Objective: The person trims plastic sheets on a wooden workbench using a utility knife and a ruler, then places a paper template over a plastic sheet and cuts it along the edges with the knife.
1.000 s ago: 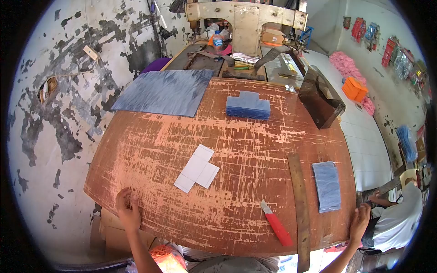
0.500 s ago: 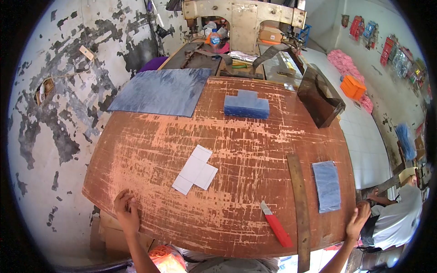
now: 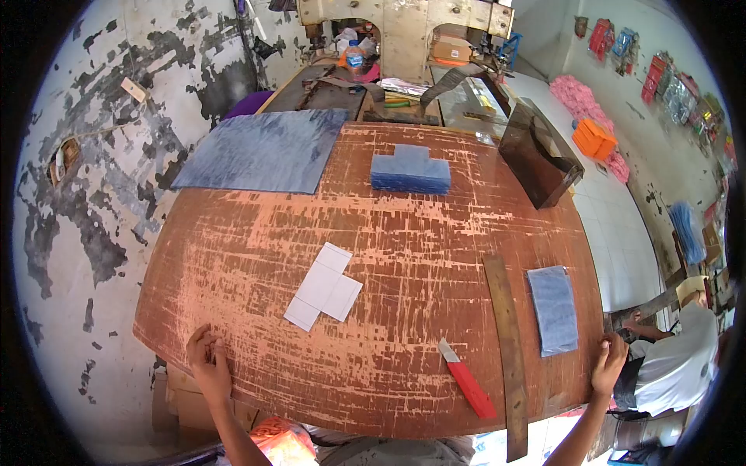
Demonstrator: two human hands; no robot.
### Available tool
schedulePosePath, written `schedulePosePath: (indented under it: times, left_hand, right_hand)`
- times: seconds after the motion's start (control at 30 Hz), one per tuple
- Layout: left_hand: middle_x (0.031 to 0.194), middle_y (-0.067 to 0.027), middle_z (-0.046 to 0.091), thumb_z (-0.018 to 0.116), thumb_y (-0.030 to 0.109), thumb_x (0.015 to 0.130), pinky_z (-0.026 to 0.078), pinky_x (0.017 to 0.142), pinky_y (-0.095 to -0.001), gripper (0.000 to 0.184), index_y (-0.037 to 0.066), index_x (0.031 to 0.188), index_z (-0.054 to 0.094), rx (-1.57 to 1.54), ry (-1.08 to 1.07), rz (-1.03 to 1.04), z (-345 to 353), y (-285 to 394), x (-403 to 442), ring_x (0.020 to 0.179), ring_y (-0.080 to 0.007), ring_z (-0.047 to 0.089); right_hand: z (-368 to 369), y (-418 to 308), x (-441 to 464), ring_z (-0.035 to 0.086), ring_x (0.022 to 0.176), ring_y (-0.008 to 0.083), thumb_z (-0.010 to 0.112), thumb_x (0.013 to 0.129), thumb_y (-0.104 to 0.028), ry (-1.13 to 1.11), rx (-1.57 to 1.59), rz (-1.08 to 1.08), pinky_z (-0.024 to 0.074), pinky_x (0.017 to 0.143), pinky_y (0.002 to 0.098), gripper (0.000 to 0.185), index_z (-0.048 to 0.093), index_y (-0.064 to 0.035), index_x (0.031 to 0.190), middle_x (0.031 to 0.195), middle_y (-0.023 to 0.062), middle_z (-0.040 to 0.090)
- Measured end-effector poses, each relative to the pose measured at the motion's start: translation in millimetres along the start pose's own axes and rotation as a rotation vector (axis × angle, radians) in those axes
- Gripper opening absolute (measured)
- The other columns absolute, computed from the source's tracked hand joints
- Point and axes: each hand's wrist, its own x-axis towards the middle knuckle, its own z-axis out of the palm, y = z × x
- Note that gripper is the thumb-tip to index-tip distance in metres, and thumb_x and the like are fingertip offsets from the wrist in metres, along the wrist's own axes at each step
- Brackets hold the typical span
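Observation:
My left hand (image 3: 208,361) rests at the left front edge of the scratched brown board (image 3: 256,349), fingers loosely bent and apart, holding nothing. At the right edge is my right hand (image 3: 610,363), also empty, its fingers loosely curled. A white T-shaped paper template (image 3: 324,286) with drawn lines lies between them, nearer the left. To the right are a red-handled utility knife (image 3: 472,388) with its blade out, a long worn metal ruler (image 3: 507,349) overhanging the front edge, and a blue-grey rectangular piece (image 3: 553,311), closest to my right hand.
Farther back lie a large blue-grey sheet (image 3: 260,151) and a stack of T-shaped blue pieces (image 3: 410,172). A dark translucent panel (image 3: 540,155) stands at the back right. Beyond is a pale metal machine (image 3: 404,39). Another person (image 3: 676,357) sits at the far right.
The view has shifted slightly, so the board and its things appear a little farther left and higher. Both hands stay at the board's edges; nothing has been picked up.

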Motion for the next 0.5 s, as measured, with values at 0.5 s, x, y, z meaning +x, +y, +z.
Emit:
schedulePosePath:
  times: [0.5]
  left_hand:
    - [0.143,-0.0177,0.065,0.067,0.011,0.105,0.05,0.11,-0.0469,0.013,-0.002,0.109,0.069,-0.059,0.011,-0.013,1,2,0,0.131,-0.0352,0.062]
  right_hand:
    - [21,10,-6,0.059,0.113,0.0393,0.065,0.109,-0.028,0.104,0.161,0.09,0.0446,0.104,0.0495,0.041,0.056,0.0028,0.134,0.121,0.0219,0.063]
